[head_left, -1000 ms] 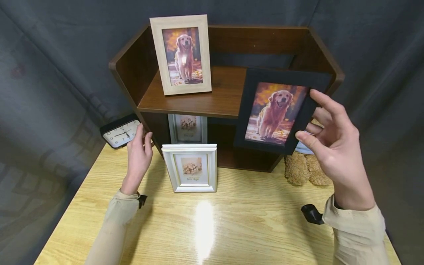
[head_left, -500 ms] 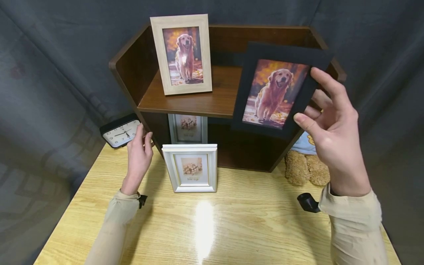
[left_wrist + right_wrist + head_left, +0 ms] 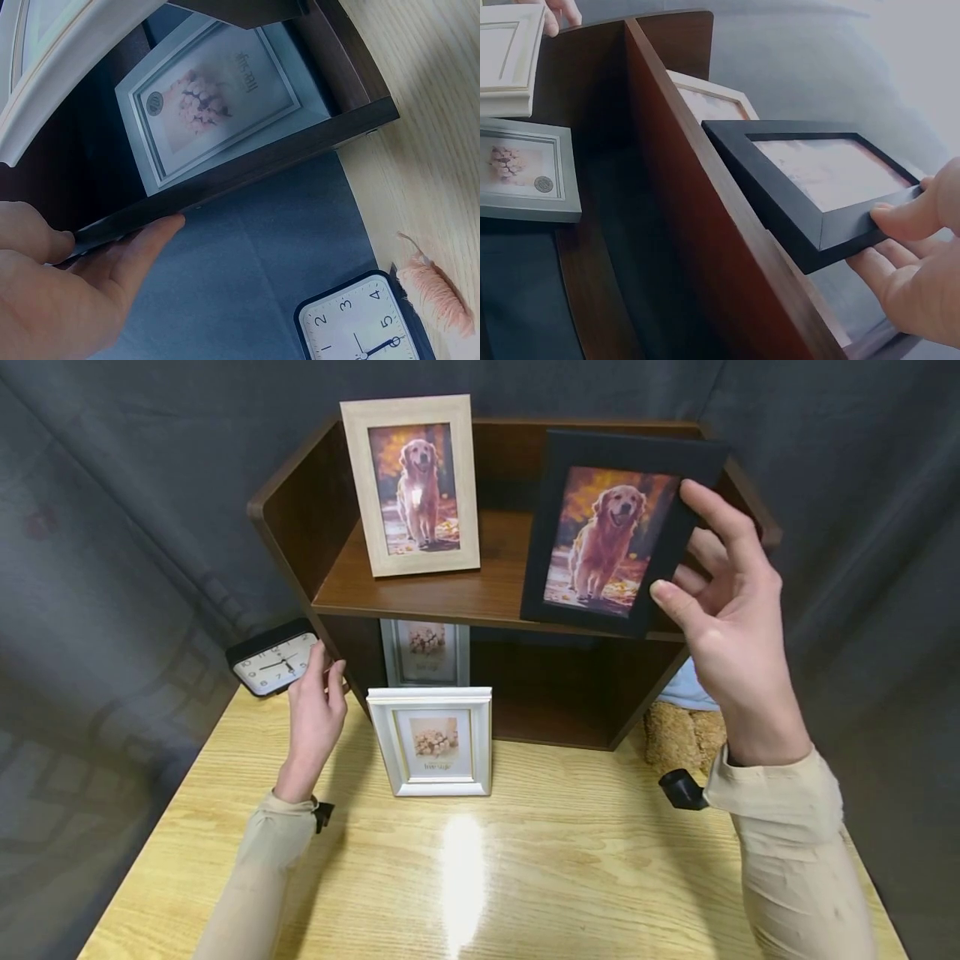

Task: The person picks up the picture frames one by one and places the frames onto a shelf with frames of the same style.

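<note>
A black picture frame (image 3: 603,539) with a dog photo is held by my right hand (image 3: 731,635), which grips its right side, thumb on the front and other fingers behind. The frame leans slightly, its lower edge overlapping the upper board's front edge in the head view. In the right wrist view the black frame (image 3: 832,165) is close over that board. My left hand (image 3: 317,714) holds the left side panel of the brown wooden shelf (image 3: 420,597); in the left wrist view, the panel's edge runs between thumb and fingers. A cream picture frame (image 3: 381,493) stands on the upper board's left.
On the table, a white picture frame (image 3: 480,752) stands before the shelf, and a grey-green one (image 3: 463,656) stands in the lower compartment. A clock (image 3: 266,667) is left of the shelf, beside a pink tuft (image 3: 435,292). A teddy bear (image 3: 671,735) sits partly hidden on the right.
My right hand has raised the black picture frame from in front of the lower compartment to the upper board, shifting slightly left. My left hand has stayed in place.
</note>
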